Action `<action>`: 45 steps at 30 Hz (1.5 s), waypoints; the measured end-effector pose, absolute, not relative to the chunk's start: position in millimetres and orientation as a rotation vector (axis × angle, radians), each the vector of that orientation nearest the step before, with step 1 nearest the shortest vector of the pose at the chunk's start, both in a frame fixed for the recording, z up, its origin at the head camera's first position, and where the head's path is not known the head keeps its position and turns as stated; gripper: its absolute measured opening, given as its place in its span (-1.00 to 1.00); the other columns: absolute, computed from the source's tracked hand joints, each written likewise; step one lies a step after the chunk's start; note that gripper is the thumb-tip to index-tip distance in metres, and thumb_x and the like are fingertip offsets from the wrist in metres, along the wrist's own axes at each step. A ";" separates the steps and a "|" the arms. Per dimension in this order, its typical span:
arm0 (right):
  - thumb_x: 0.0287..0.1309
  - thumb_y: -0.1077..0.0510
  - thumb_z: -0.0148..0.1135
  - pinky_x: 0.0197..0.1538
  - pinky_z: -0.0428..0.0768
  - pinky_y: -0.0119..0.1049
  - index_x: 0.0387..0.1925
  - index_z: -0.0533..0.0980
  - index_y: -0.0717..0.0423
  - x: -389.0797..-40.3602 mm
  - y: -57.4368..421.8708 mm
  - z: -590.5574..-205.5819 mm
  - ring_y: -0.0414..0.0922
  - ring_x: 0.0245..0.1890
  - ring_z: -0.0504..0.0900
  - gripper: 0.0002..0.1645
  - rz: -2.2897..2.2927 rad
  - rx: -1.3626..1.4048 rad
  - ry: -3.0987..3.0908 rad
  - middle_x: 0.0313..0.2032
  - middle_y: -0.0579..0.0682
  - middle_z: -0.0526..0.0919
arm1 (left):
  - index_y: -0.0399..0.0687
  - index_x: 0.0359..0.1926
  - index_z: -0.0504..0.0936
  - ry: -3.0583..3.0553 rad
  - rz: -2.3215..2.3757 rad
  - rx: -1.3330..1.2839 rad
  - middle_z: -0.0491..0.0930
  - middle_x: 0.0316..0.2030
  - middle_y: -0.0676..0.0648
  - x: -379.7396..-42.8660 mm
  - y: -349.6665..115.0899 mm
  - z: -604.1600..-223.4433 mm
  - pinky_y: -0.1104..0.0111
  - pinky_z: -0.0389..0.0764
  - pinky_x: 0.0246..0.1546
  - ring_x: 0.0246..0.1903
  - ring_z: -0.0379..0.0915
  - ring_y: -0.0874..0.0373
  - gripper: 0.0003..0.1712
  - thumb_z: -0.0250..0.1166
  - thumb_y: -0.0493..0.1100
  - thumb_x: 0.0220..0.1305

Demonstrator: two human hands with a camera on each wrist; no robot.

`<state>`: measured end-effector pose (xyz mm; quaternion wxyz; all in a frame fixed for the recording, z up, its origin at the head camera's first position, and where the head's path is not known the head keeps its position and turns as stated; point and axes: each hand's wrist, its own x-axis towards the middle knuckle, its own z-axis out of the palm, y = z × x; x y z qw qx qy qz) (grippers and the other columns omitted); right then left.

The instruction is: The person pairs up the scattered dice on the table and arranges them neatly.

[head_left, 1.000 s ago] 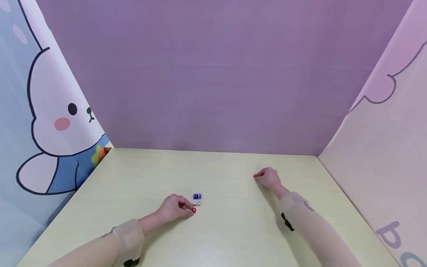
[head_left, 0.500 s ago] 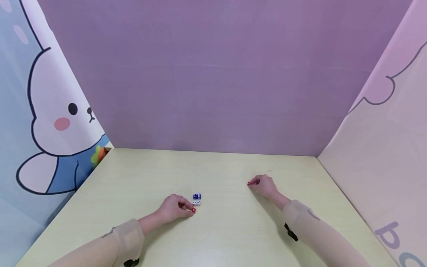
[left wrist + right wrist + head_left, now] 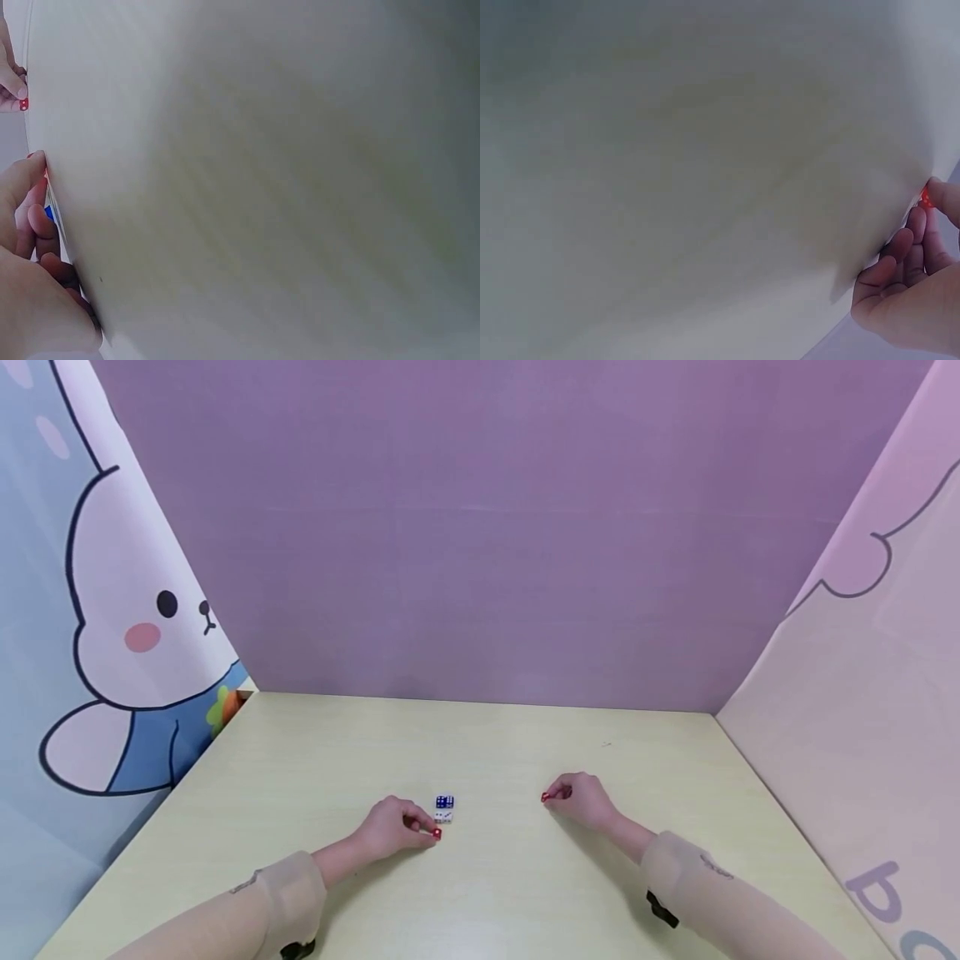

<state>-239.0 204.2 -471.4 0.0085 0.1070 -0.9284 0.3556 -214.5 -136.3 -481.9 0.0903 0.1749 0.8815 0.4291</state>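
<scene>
My left hand (image 3: pixel 390 827) pinches a red die (image 3: pixel 437 833) between thumb and fingertips at the table surface. Just behind that die sit two white dice (image 3: pixel 444 817) side by side, and two blue dice (image 3: pixel 445 802) line up behind or on top of them; which, I cannot tell. Off to the right, my right hand (image 3: pixel 581 799) holds a second red die (image 3: pixel 545 797) in its fingertips, low over or on the table. In the right wrist view this red die (image 3: pixel 927 197) shows between thumb and finger. The left wrist view shows my left fingers (image 3: pixel 30 180) partly hiding their die.
The pale wooden table (image 3: pixel 480 893) spreads around both hands. A purple panel (image 3: pixel 480 543) stands along its back edge. A printed panel with a cartoon rabbit (image 3: pixel 142 610) borders the left, and a pale panel (image 3: pixel 862 710) borders the right. A small dark mark (image 3: pixel 606 744) lies at the back right.
My right hand has come leftward and nearer to me with its red die, closer to the other dice. A small mark it covered now shows. My left hand has stayed put.
</scene>
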 end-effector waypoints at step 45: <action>-0.07 0.21 0.43 -0.38 0.42 -0.51 -0.47 0.61 0.05 -198.7 68.8 -464.0 -0.40 -0.60 0.40 -0.89 1.077 0.807 -2.940 -0.61 -0.25 0.54 | 0.05 -0.41 0.72 2.655 1.274 0.536 0.58 -0.51 0.14 -213.1 -134.5 -477.4 0.46 0.37 -0.44 -0.47 0.37 0.25 -0.84 0.52 -0.16 -0.10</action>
